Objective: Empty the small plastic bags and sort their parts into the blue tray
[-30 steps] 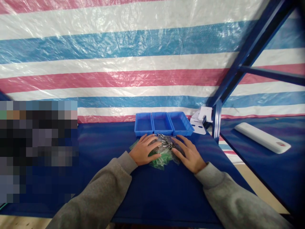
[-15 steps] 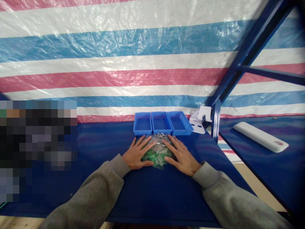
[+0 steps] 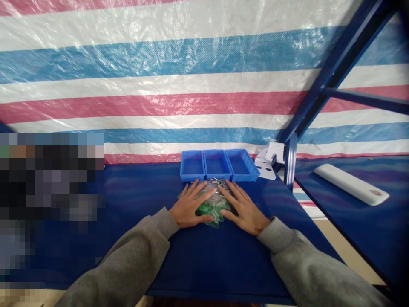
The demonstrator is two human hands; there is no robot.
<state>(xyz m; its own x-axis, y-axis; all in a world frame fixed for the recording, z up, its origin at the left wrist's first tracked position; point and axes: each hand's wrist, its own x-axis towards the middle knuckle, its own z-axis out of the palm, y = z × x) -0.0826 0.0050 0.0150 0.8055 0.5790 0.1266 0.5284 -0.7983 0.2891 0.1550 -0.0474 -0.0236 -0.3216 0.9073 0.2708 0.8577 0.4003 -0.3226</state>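
A clear plastic bag [image 3: 209,207] with green areas lies on the blue table [image 3: 211,264], with several thin metal pieces [image 3: 216,182] at its far end. My left hand [image 3: 190,207] rests over the bag's left side, fingers spread. On the right side lies my right hand [image 3: 244,209], its fingers also stretched out, touching the bag's edge. Both palms face down and partly cover the bag. Just beyond the hands stand three blue trays side by side: left [image 3: 192,165], middle [image 3: 217,164] and right [image 3: 241,164].
White sheets with holes [image 3: 266,168] lie right of the trays, beside a blue metal frame [image 3: 290,162]. A long white object [image 3: 351,183] sits on another blue table at the right. A striped plastic sheet [image 3: 191,102] hangs behind. The left area is pixelated.
My left hand has shifted slightly right over the bag, toward my right hand. My right hand has hardly moved.
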